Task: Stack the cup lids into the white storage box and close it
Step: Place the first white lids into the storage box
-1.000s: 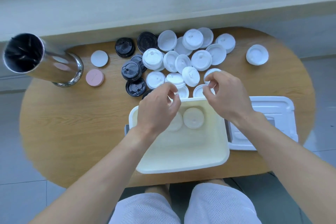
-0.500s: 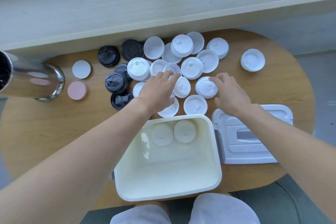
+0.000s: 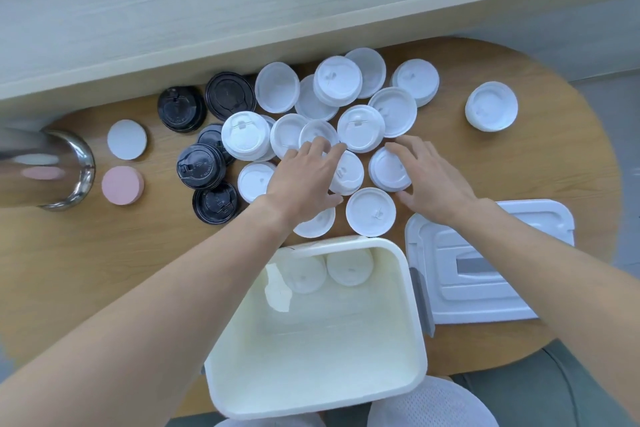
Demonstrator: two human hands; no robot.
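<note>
Several white cup lids (image 3: 360, 128) and black cup lids (image 3: 201, 166) lie scattered on the far half of the wooden table (image 3: 104, 253). The open white storage box (image 3: 414, 322) stands at the near edge with two white lids (image 3: 349, 267) on its floor at the far side. Its box cover (image 3: 485, 270) lies flat to the right. My left hand (image 3: 304, 177) rests with spread fingers over white lids. My right hand (image 3: 429, 173) lies with its fingers on a white lid (image 3: 386, 170). Neither hand holds anything lifted.
A metal cylinder (image 3: 52, 166) lies at the left edge. Beside it sit a white disc (image 3: 126, 139) and a pink disc (image 3: 122, 185). One white lid (image 3: 491, 111) sits apart at the right. A pale ledge runs behind the table.
Both hands left the box and reached forward onto the white lids on the table. The camera tilted, so the box now sits lower in view.
</note>
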